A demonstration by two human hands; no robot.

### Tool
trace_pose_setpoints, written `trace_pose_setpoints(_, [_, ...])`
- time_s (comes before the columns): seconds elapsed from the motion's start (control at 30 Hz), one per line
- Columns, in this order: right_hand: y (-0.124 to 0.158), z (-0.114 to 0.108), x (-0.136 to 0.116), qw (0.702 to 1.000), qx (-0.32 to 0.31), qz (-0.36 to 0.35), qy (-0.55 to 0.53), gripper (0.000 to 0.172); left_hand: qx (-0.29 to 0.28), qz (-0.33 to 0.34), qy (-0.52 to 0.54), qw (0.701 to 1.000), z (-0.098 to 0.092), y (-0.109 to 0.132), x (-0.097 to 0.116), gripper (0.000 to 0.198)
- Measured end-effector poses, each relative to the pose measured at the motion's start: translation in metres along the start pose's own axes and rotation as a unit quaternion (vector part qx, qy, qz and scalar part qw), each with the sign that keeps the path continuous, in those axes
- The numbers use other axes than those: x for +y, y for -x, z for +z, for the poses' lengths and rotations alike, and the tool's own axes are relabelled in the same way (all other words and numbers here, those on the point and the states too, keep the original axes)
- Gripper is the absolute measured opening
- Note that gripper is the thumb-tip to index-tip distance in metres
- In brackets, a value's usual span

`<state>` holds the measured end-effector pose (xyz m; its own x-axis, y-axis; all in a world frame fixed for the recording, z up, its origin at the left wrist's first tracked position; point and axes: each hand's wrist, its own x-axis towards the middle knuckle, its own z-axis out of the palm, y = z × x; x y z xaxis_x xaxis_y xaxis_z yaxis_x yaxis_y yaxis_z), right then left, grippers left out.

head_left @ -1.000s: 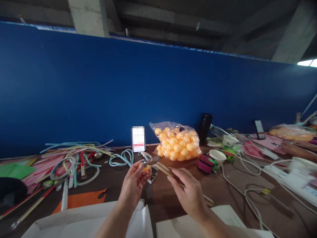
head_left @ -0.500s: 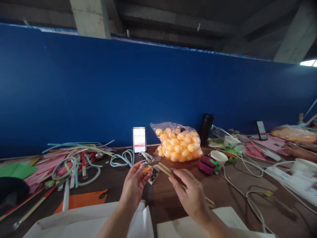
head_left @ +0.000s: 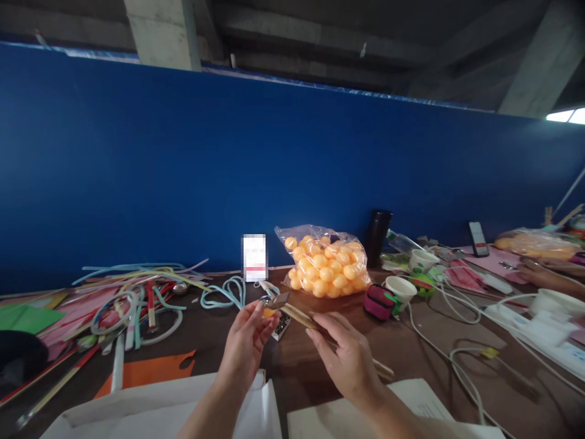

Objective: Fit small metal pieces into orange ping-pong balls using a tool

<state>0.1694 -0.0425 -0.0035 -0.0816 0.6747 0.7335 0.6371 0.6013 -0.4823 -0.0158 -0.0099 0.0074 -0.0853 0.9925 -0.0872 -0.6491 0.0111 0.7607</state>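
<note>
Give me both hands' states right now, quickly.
Left hand: closed, holding a small orange object.
Right hand: closed around a wooden-handled tool.

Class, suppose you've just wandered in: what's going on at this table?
Over a cluttered table, a person's left hand holds a small orange thing with a shiny part. The right hand grips a wooden-handled tool, its grey head right by the orange thing; whether they touch is hard to tell. A small box of dark bits shows between the hands, and a clear bag of orange balls lies behind.
</note>
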Motion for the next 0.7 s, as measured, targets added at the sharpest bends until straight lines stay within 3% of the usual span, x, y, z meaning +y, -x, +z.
trace_pose_setpoints(0.47, [-0.0008, -0.0008, -0.0038, 1.000, 0.007, 0.003, -0.009, 0.022, 0.027, -0.006, 0.008, 1.000, -0.0004, -0.0012, -0.0007, 0.010])
trace_pose_setpoints(0.7, [-0.0034, -0.0049, 0.0027, 0.999, 0.037, 0.015, -0.016, 0.023, 0.004, -0.009, -0.002, 1.000, -0.0018, -0.0011, 0.0006, 0.030])
